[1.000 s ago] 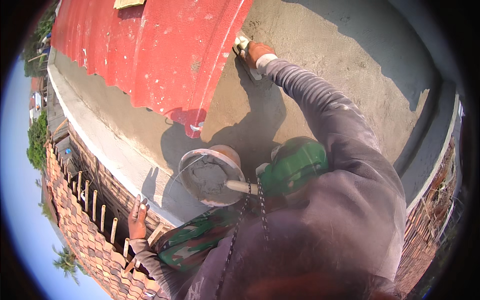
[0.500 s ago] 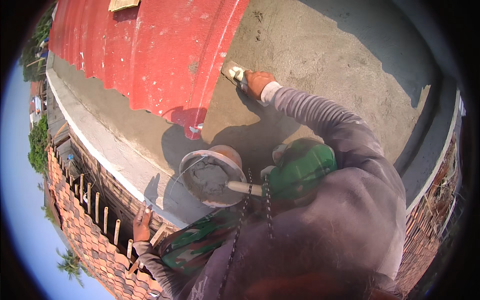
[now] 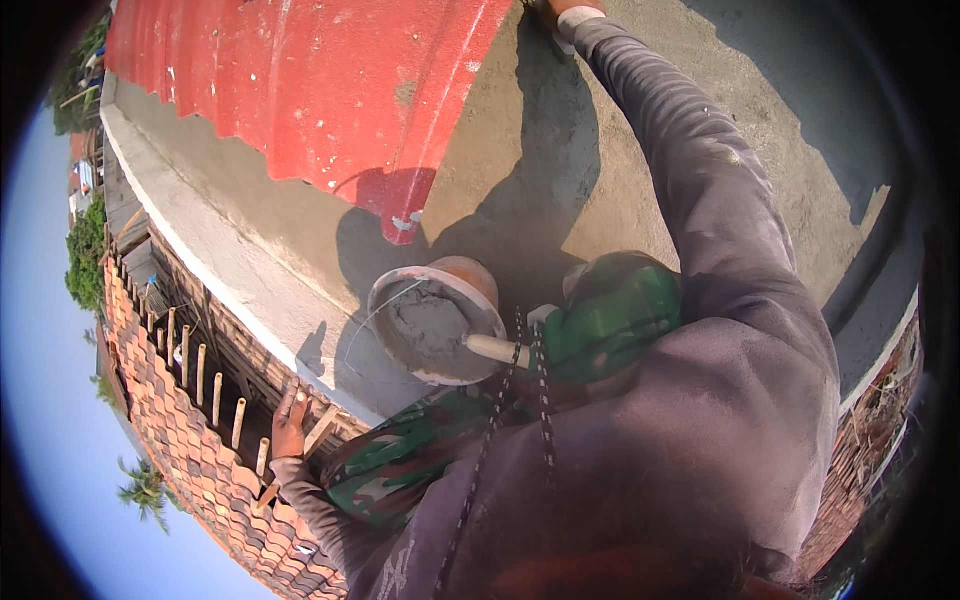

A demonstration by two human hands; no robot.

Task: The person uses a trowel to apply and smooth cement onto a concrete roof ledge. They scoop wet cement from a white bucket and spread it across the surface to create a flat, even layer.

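My right hand [image 3: 566,10] reaches far forward over the cement surface [image 3: 640,190], at the upper rim of the view. Its fingers are closed on a trowel; the blade is mostly out of the picture now, though the earlier frame shows it flat on the cement. My left hand [image 3: 290,425] rests at the pale ledge [image 3: 255,315] on the left, fingers stretched out and holding nothing. Before my knees stands a bucket [image 3: 462,270] of wet grey mortar [image 3: 427,322]. A pale wooden handle [image 3: 497,349] pokes out over its rim, its far end in the mortar.
A red corrugated sheet [image 3: 300,90] lies over the cement at upper left, its corner just beyond the bucket. Past the ledge is a drop to a tiled roof [image 3: 190,440] with upright bamboo poles [image 3: 217,398]. A dark cord [image 3: 490,440] hangs before my chest.
My right hand has slid forward with the trowel, away from the sheet's near corner to the upper rim. My left hand stays by the ledge. The whole view has shifted slightly.
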